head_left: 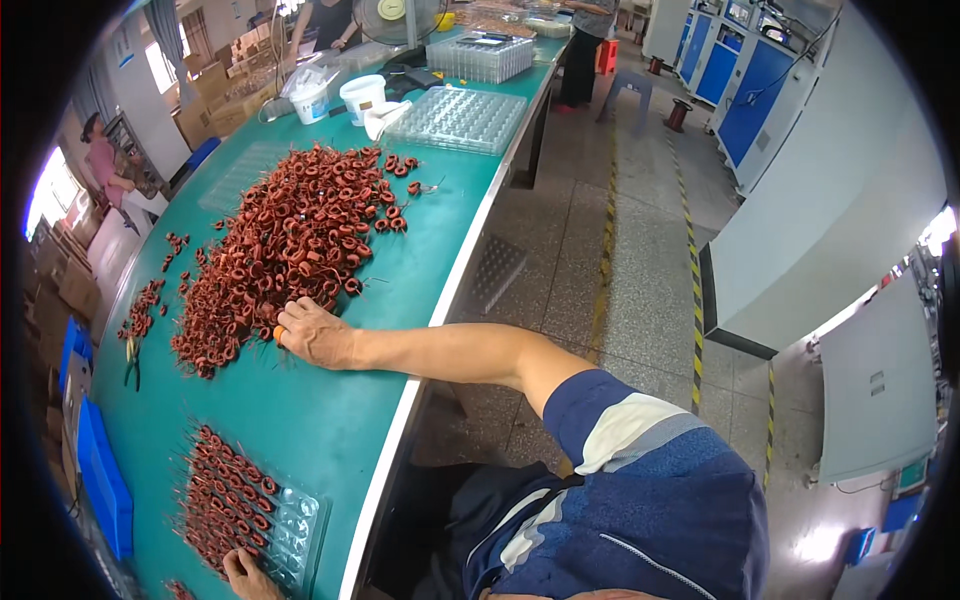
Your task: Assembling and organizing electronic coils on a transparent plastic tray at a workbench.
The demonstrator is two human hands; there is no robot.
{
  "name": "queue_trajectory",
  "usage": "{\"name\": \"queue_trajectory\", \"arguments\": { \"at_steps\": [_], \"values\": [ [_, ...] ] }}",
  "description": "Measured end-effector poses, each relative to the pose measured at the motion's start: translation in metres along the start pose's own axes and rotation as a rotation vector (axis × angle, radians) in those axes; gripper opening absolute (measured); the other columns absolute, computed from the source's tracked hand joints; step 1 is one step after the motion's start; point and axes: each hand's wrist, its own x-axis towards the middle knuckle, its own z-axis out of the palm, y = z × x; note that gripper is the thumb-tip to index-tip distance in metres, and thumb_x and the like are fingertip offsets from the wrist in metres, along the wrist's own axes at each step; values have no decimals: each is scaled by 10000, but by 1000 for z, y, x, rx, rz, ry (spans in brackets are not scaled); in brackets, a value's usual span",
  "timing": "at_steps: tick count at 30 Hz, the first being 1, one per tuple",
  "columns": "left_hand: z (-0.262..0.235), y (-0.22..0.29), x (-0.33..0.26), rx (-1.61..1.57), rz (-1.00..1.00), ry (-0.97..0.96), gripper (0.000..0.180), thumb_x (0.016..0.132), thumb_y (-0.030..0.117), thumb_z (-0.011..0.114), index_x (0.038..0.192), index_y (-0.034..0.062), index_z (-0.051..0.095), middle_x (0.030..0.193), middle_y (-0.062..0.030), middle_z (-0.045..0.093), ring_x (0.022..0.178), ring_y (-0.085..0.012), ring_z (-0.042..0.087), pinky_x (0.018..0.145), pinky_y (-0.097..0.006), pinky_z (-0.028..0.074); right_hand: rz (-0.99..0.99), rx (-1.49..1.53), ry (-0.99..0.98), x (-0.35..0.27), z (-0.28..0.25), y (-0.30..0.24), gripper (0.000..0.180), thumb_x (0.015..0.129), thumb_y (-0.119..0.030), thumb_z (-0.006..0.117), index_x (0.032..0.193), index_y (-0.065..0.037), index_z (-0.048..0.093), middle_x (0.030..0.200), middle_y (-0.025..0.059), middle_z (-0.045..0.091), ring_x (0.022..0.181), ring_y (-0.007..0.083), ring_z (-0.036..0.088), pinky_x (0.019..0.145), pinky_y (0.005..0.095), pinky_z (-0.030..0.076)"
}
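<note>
A big heap of red-brown wound coils [290, 240] with thin wire leads lies on the green table [300, 420]. My right hand [312, 335] rests at the heap's near edge, fingers curled into the coils, with a small orange bit at one fingertip. My arm stretches across the table edge from a blue and white sleeve. A clear plastic cell tray [295, 530], partly filled with rows of coils [225, 495], sits at the bottom. My left hand [245, 577] touches the tray's lower edge and is mostly cut off by the frame.
Small coil clusters [140, 310] and pliers [132, 362] lie at the left, a blue bin [100, 480] below them. Empty clear trays [460, 118], white cups [362, 95] and a fan stand at the far end. Other people work beyond the table. Tiled floor lies to the right.
</note>
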Motion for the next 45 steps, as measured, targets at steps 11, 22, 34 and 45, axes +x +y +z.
{"name": "queue_trajectory", "arguments": {
  "at_steps": [11,22,34,45],
  "values": [
    [-2,10,-4,-21,10,-34,351,927,294,588,1081,-16,650,1018,-197,671,908,-323,619,847,-361,473,51,400,70,4,3,-3,223,793,-162,714,859,0,576,861,99,517,852,251,545,734,358,497],
    [1,0,-8,-230,-30,-161,359,878,223,663,1154,-3,625,1090,-183,658,966,-278,608,890,-357,465,78,481,-21,-3,15,3,222,818,-179,697,910,-9,587,947,121,531,889,283,557,773,369,505],
    [23,-44,8,-200,87,-13,220,921,180,589,991,-27,618,873,-97,623,803,-191,555,758,-316,455,213,535,225,4,-2,0,271,898,-261,624,760,-33,571,716,95,606,653,254,617,584,352,513],
    [19,-55,-4,-285,98,300,306,975,215,540,1156,-26,588,1047,-122,631,943,-212,587,851,-315,470,329,458,202,31,-15,20,399,936,-360,532,727,-21,544,676,158,563,686,320,601,624,421,496]
  ]
}}
